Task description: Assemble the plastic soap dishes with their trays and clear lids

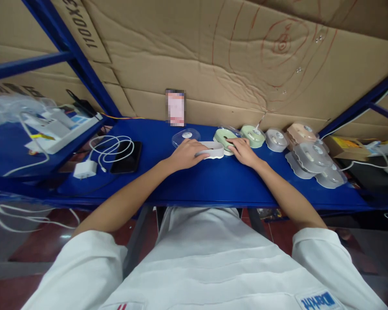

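Note:
My left hand [186, 154] rests on the blue shelf [194, 185] with its fingers curled round the left end of a white oval casing [213, 150]. My right hand [242, 150] lies just right of that casing, fingers bent onto a pale green oval casing [222, 137] behind it. A clear plastic lid [185, 136] sits just beyond my left hand.
More oval casings stand in a row to the right: green [252, 135], grey [276, 139], beige [300, 132], then stacked grey ones [313, 157]. At the left lie a dark phone [126, 157], a white charger with coiled cable [86, 168] and a power strip [56, 129]. Cardboard backs the shelf.

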Motion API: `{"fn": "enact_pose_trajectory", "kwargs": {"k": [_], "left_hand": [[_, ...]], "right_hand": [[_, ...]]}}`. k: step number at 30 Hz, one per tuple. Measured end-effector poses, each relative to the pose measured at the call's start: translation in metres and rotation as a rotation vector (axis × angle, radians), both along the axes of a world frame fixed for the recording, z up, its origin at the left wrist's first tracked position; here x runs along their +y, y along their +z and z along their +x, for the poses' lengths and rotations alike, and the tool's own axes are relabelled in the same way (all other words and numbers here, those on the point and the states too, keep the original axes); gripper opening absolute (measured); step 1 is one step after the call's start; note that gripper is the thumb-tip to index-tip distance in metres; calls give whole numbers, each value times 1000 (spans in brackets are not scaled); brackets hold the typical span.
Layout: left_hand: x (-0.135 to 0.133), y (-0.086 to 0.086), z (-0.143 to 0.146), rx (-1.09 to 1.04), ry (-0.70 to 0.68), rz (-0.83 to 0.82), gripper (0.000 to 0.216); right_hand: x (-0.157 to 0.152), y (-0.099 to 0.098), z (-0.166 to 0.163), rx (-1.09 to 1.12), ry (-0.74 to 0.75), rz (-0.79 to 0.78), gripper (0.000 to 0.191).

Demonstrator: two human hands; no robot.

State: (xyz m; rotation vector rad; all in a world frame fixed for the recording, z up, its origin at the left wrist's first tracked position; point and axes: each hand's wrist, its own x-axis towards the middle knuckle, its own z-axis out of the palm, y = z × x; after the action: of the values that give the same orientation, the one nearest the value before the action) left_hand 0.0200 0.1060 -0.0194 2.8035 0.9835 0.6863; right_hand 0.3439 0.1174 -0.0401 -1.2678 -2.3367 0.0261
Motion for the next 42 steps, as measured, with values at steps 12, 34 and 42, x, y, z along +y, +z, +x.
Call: {"fn": "enact_pose_trajectory", "kwargs": {"k": [12, 34, 42], "left_hand": [[-7, -9, 9, -59, 14, 183, 44], [-15, -2, 6, 174, -219, 139, 46], [-25, 1, 9, 147, -244, 62, 34]], "right_hand": [[25, 7, 82, 91, -450, 119, 89], [11, 5, 61, -233, -257, -60, 53], [13, 24, 68, -71, -286, 10, 70]]}}
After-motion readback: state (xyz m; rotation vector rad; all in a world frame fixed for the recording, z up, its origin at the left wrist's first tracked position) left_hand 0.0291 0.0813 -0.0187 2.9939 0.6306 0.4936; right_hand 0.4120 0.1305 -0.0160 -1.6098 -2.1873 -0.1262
